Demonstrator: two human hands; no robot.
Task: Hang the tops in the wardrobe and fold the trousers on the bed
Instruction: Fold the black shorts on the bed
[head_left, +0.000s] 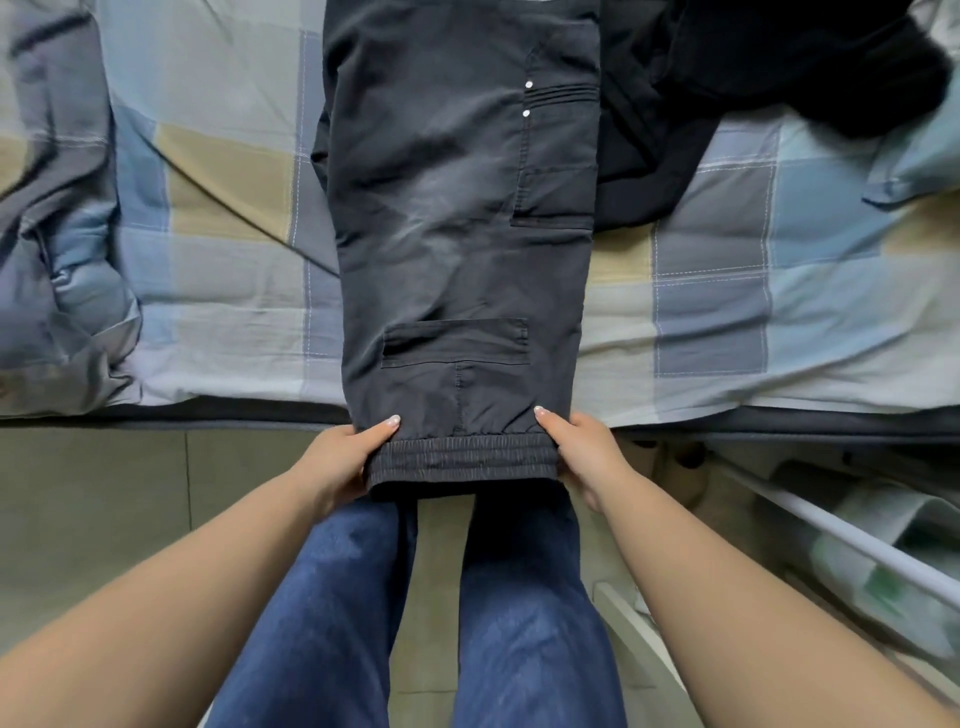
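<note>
The bed (727, 322), under a checked cover, runs across the view, its near edge just ahead of the person's legs, with bare cover on both sides. Dark grey trousers (462, 208) lie lengthwise down its middle, waistband hanging over that edge. A black garment (753, 67) touches their right side. The left hand (345, 457) and right hand (582, 454) each pinch a waistband end, thumbs on top.
</note>
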